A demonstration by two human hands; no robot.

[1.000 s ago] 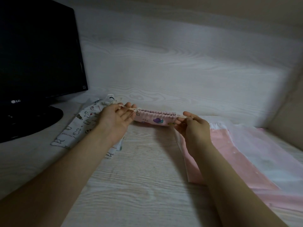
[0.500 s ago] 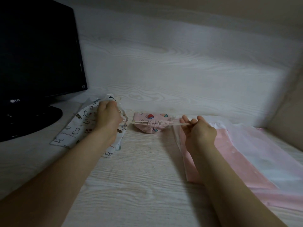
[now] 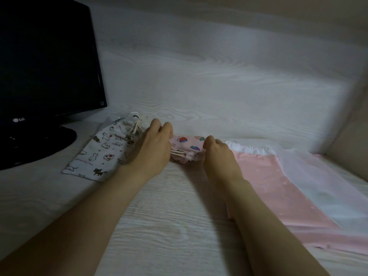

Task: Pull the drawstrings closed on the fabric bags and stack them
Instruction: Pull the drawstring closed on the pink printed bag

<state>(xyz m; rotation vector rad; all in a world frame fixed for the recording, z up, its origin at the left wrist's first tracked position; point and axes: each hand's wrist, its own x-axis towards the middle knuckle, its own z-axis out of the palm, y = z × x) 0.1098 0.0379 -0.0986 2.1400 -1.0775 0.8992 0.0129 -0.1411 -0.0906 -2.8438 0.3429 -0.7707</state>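
We had our left hand (image 3: 154,150) and right hand (image 3: 218,156) at the ends of the small pink picture cloth bag (image 3: 187,142) (grip hidden); the white cat-print cloth bag (image 3: 103,154) lay just left.

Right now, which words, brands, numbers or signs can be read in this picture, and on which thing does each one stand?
"LG": logo on the lower bezel of the black monitor.
Sticker at the monitor's lower right corner: too small to read.
White cat-print drawstring bag: one line of printed letters, too small and blurred to read.
Pink picture-print drawstring bag: pictures only, no text that I can read.
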